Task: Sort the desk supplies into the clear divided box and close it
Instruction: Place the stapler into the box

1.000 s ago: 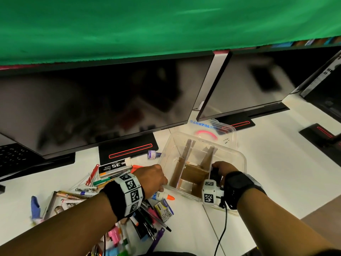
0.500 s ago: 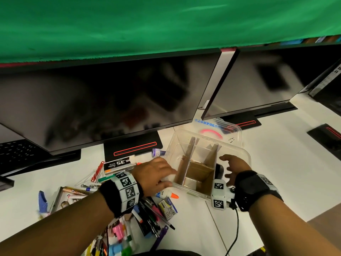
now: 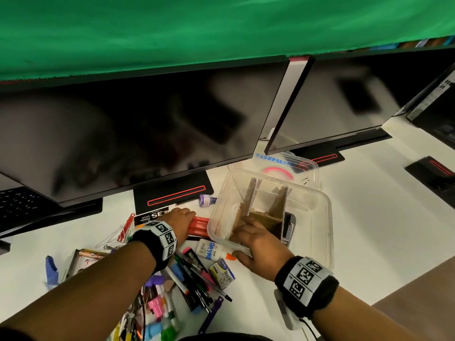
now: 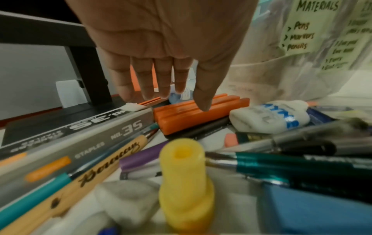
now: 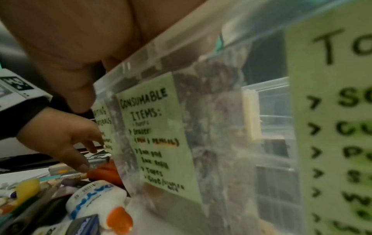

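Since a second ago my left hand (image 3: 181,219) has reached the orange case (image 4: 198,113), fingers (image 4: 147,79) straight, untouching; my right hand (image 3: 258,244) clasps the nearly empty clear divided box (image 3: 320,232), most supplies unsorted.

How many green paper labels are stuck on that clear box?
3, on the near wall of the clear box: writing materials label leftmost, consumable items label middle, "To" label rightmost. Other walls may hide more.

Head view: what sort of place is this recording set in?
Most likely an office or lab workstation: a white desk carrying several dark monitors side by side, a keyboard at far left, and a green backdrop hung behind, which suggests a staged recording setup.
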{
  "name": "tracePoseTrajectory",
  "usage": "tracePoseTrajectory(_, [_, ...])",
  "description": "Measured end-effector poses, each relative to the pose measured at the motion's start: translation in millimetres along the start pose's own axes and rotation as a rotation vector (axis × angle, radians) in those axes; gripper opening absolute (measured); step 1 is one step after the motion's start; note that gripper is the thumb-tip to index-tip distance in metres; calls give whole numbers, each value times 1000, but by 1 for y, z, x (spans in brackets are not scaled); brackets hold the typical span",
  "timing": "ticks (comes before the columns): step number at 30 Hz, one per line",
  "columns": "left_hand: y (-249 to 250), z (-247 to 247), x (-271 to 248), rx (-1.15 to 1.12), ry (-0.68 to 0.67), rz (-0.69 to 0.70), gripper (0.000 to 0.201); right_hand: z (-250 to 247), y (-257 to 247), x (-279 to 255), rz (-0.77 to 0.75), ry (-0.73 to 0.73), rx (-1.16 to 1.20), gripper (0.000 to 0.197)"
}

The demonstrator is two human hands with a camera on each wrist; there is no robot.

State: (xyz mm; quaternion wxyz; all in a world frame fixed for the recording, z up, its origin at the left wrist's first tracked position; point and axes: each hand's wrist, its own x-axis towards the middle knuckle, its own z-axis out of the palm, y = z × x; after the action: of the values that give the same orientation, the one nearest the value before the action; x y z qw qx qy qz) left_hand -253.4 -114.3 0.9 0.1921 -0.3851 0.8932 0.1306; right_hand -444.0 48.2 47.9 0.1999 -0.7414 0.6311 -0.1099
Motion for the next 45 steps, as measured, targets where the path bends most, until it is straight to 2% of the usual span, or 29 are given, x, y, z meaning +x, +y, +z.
tracePoseTrajectory(3, [3, 3, 7, 53, -27, 9, 60, 7, 6, 1, -64, 76, -86, 31])
tracePoseTrajectory(7, [6, 9, 10, 121, -46, 14, 63, 9, 7, 2, -66, 72, -101, 44])
tracePoseTrajectory(9, [5, 10, 10, 127, -27, 13, 57, 9, 6, 3, -56, 65, -91, 45])
tracePoseTrajectory(13, [2, 6, 8, 81, 31, 16, 54, 7, 6, 5, -26, 79, -32, 33])
tracePoseTrajectory(16, [-4, 2, 1, 6, 120, -21, 58, 6, 5, 6, -3, 66, 5, 33])
tracePoseTrajectory(26, [-38, -22, -42, -407, 359, -298, 66, 6, 0, 4, 4, 102, 82, 31])
tracePoseTrajectory(29, [-32, -33, -49, -515, 457, -243, 63, -1, -1, 4, 51, 113, 166, 38])
tracePoseTrajectory(31, [-21, -39, -52, -540, 489, -146, 61, -10, -6, 5, 117, 214, 233, 47])
tracePoseTrajectory(34, [0, -49, -55, -561, 489, 22, 61, -28, -12, 14, 306, 379, 475, 34])
tracePoseTrajectory(38, [32, -57, -54, -509, 452, 195, 67, -45, -15, 27, 467, 435, 800, 36])
tracePoseTrajectory(42, [57, -61, -50, -431, 431, 243, 69, -62, -6, 26, 483, 475, 741, 17])
tracePoseTrajectory(45, [60, -64, -49, -365, 353, 212, 71, -90, 12, 11, 535, 606, 676, 12])
